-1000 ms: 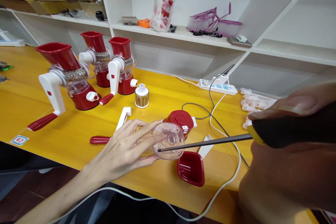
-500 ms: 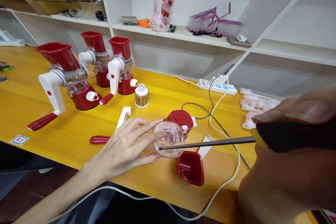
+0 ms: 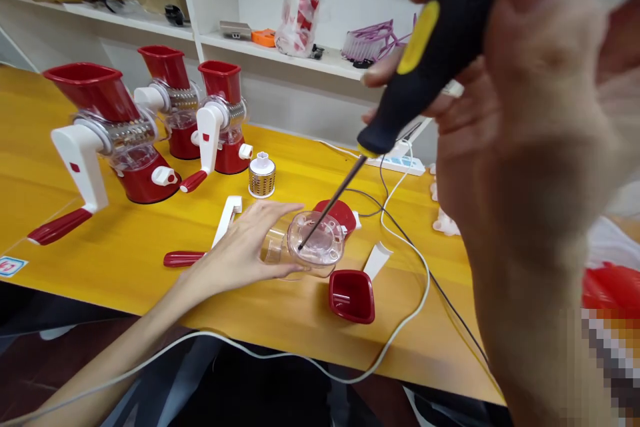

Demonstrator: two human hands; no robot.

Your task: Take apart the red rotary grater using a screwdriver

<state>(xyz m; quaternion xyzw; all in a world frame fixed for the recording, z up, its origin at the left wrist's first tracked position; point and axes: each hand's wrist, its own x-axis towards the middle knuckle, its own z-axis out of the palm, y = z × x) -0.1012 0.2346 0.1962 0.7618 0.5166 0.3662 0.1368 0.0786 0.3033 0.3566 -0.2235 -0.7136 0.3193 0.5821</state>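
Note:
My left hand (image 3: 250,243) grips a clear plastic grater housing (image 3: 325,250) lying on its side, thumb below and fingers above. My right hand (image 3: 525,100), large and close to the camera, holds a black and yellow screwdriver (image 3: 425,67). The shaft slants down to the left, and its tip meets the flat face of the housing. Behind the housing sits a red base (image 3: 339,215), partly covered. A red hopper (image 3: 351,297) lies just in front, beside a white curved plastic piece (image 3: 377,259). Left of my hand is a white crank handle (image 3: 227,220) with a red grip (image 3: 184,259).
Several assembled red rotary graters, one at the front left (image 3: 105,133), stand on the yellow table (image 3: 60,287). A metal grater drum (image 3: 262,175) stands upright near them. A power strip (image 3: 400,163) lies at the back. A white cable (image 3: 310,361) loops across the front edge.
My right hand has risen and swung inward, turning the screwdriver from nearly level to steeply slanted. My left fingers have shifted off the housing's face. The view has moved slightly.

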